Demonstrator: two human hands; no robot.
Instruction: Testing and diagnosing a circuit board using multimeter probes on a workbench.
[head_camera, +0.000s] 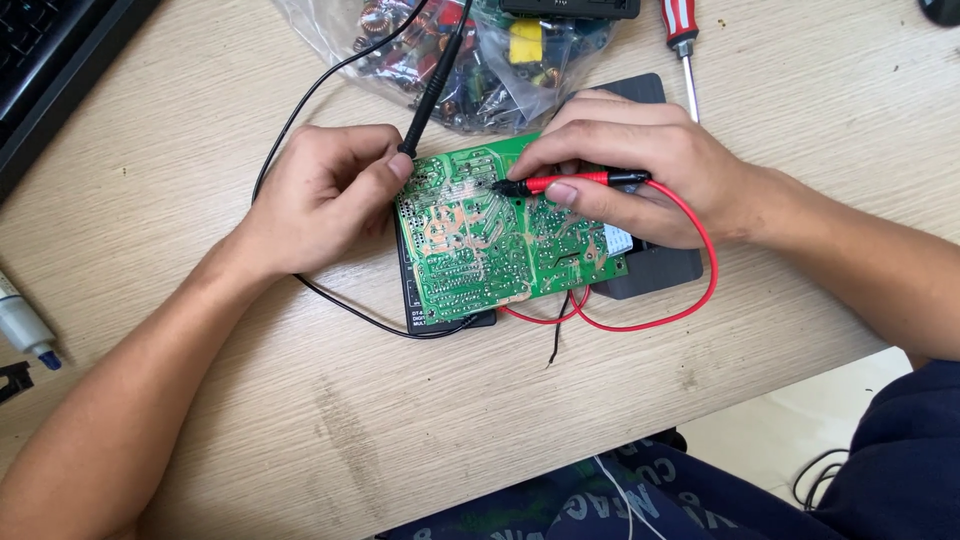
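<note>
Surface: light wood-grain desk (780, 110) filled most of the frame, its edge running along the lower right.
Board: green circuit board (500, 235) lay solder side up at centre frame, tilted, resting on a black multimeter (450, 318) and a dark grey case (660, 268).
Left hand: left hand (325, 195) sat left of centre, fingers curled together and clamped on the black probe (432, 85); thumb touched the board's upper left corner, where the probe tip met it.
Right hand: right hand (635, 175) lay over the board's upper right, fingers pinched shut on the red probe (570, 182), held nearly flat; dark tip touched the board near its upper middle.
Leads: black lead (350, 310) looped round the left hand down to the meter; red lead (690, 290) curved under the right wrist and back beneath the board's lower edge.
Upper frame: clear plastic bag of parts (470, 60) just above the board, touching the black probe's path; red-handled screwdriver (682, 45) at upper right, beside the bag.
Left edge: black keyboard (45, 60) in upper left corner; white marker with blue tip (25, 330) at mid left edge.
Bottom: dark patterned clothing (640, 500) below the desk edge, lower right.
</note>
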